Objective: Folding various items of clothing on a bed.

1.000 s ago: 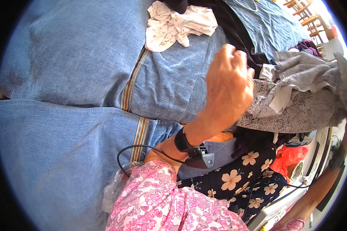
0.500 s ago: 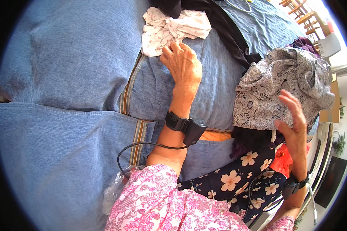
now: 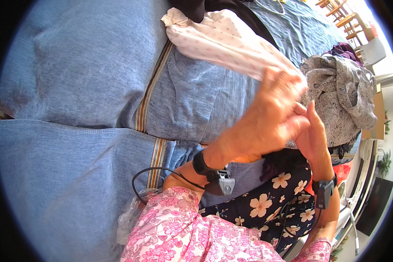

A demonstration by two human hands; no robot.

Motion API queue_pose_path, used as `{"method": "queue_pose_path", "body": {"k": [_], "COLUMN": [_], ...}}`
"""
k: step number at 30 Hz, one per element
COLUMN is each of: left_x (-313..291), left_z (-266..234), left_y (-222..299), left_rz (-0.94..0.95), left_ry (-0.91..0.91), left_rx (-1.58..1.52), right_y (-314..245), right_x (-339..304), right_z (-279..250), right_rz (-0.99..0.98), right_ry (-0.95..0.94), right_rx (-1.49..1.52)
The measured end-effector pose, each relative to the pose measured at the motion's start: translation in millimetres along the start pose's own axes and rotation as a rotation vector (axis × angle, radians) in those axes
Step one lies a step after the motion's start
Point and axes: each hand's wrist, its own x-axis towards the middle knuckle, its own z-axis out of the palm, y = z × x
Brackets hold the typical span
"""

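A white garment with a small pink print (image 3: 225, 41) is stretched across the bed from upper middle toward the right. My left hand (image 3: 270, 115) is closed on its near right end, the fingers smeared by motion. Just beside and partly behind it is my right hand (image 3: 312, 137), with outstretched fingers and nothing seen in it. A grey paisley-patterned cloth (image 3: 343, 94) lies heaped right behind both hands. Black cloth (image 3: 231, 6) lies against the white garment's far side.
Blue denim-like covers (image 3: 74, 65) with striped trim spread over the bed. Dark flowered fabric (image 3: 260, 203) covers my lap, near a red plastic bag (image 3: 343, 172). Clear plastic (image 3: 129, 222) lies by my left elbow. A white cable (image 3: 270, 8) and wooden chairs (image 3: 347, 19) stand farther off.
My left hand has swung right, pulling the crumpled white garment out into a long stretch. My right hand has moved slightly left, and the two hands now come together.
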Motion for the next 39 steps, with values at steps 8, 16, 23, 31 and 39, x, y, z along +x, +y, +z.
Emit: {"method": "queue_pose_path", "body": {"k": [8, 16, 23, 31, 39], "left_x": [-15, 3, -12, -5, -7], "left_z": [30, -11, 1, -2, 2], "left_y": [35, 8, -36, -24, -16], "left_rz": [0.093, 0.044, -0.156, -0.204, -0.255], "left_ry": [-0.391, -0.038, -0.352, -0.287, -0.245], "left_rx": [-0.558, 0.205, 0.352, -0.47, -0.499], "right_y": [-14, -31, -42, -13, 4], "right_x": [10, -15, -65, -33, -13], "right_z": [26, 5, 12, 37, 21], "right_rz": [-0.01, -0.233, -0.469, -0.323, -0.208], "right_ry": [0.18, 0.266, 0.202, 0.287, 0.252], "right_rx": [-0.091, -0.263, -0.369, -0.377, -0.927]}}
